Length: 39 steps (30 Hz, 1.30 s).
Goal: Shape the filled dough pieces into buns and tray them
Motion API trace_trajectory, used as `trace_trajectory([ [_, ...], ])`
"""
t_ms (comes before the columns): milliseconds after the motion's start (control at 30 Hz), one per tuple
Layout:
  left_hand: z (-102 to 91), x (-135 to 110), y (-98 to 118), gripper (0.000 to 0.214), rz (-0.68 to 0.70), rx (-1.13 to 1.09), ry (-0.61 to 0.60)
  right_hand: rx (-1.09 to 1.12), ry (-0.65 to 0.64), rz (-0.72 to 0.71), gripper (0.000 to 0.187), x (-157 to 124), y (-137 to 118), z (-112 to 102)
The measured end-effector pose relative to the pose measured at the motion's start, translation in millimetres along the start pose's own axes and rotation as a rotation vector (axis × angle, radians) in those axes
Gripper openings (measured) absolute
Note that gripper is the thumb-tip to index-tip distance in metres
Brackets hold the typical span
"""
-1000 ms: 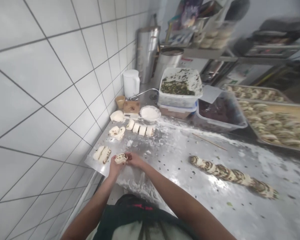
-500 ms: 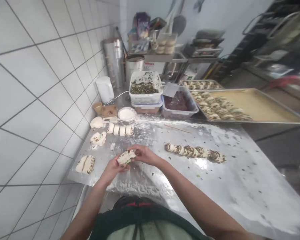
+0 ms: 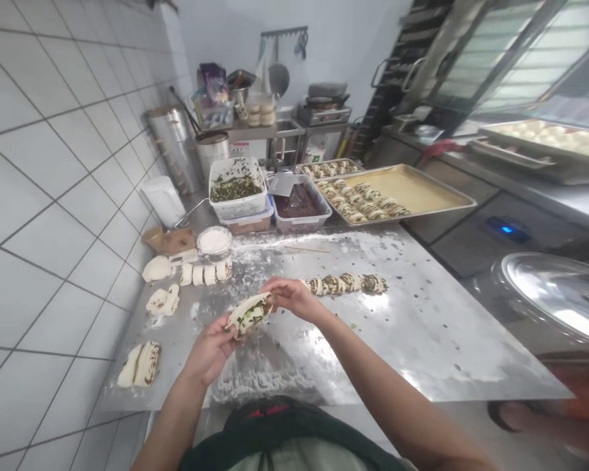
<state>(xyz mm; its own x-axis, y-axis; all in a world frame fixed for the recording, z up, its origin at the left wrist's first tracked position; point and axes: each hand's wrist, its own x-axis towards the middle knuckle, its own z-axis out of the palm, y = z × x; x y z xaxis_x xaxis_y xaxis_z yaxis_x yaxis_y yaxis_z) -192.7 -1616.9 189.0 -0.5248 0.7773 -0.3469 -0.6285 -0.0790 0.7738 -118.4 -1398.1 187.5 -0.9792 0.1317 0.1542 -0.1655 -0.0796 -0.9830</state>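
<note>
Head view: left hand [image 3: 209, 350] cradles a filled dough piece [image 3: 249, 314] from below while right hand [image 3: 292, 297] pinches its far edge, fingers of both grasping it at centre frame, apparently to keep the filling supported, above the floured steel worktop [image 3: 422, 340]; cut dough slices [image 3: 205, 275] lie within reach, left of centre, and a green-streaked dough log [image 3: 346, 283] lies just beyond right hand.

dark apron [image 3: 211, 458] — red marking [image 3: 266, 412], pale top [image 3: 294, 456]

This one camera is worn on the head and looks forward and down, quite near above the left hand [image 3: 209, 353] and right hand [image 3: 292, 297], along a steel table [image 3: 422, 340] beside a tile wall [image 3: 53, 196].
</note>
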Motion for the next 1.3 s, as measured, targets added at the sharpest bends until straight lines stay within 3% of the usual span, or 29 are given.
trace_trajectory([
  [133, 17.8, 5.6, -0.3, 0.033, -0.146, -0.128, -0.089, 0.193, 0.132, -0.077, 0.014, -3.0, -2.2, -5.6],
  [233, 31.5, 9.7, 1.1, 0.034, -0.171, -0.136, -0.147, 0.321, 0.172, -0.049, 0.029, -6.2, 1.0, -3.0],
  [300, 39.5, 14.3, 1.4, 0.035, -0.142, -0.13, -0.146, 0.36, 0.211, -0.031, 0.038, -7.7, 5.0, 2.4],
  [367, 45.4, 21.6, -0.8, 0.034, -0.092, -0.102, -0.112, 0.37, 0.308, -0.026, 0.035, -7.2, 9.4, 10.3],
  [533, 52.5, 47.0, -15.7, 0.033, 0.167, 0.067, 0.113, 0.343, 0.587, 0.082, 0.025, -3.2, 19.9, 35.2],
  [633, 56.3, 58.1, -22.5, 0.032, 0.233, 0.038, 0.183, 0.415, 0.552, 0.19, 0.032, -5.5, 24.9, 49.4],
  [733, 61.8, 62.8, -25.8, 0.034, 0.207, -0.027, 0.193, 0.533, 0.479, 0.244, 0.032, -10.6, 24.6, 58.6],
  [833, 66.1, 64.7, -29.6, 0.036, 0.209, 0.008, 0.288, 0.656, 0.424, 0.282, 0.028, -15.2, 19.4, 61.0],
  [1000, 62.3, 67.6, -43.3, 0.051, 0.424, 0.206, 0.412, 0.705, 0.392, 0.295, 0.027, -22.9, 18.2, 56.6],
  [1133, 52.2, 66.5, -51.8, 0.072, 0.494, 0.346, 0.307, 0.589, 0.455, 0.323, 0.029, -30.3, 29.0, 49.1],
  [1300, 41.7, 71.1, -52.5, 0.059, 0.349, 0.347, -0.012, 0.271, 0.602, 0.29, 0.024, -34.5, 46.7, 25.8],
])
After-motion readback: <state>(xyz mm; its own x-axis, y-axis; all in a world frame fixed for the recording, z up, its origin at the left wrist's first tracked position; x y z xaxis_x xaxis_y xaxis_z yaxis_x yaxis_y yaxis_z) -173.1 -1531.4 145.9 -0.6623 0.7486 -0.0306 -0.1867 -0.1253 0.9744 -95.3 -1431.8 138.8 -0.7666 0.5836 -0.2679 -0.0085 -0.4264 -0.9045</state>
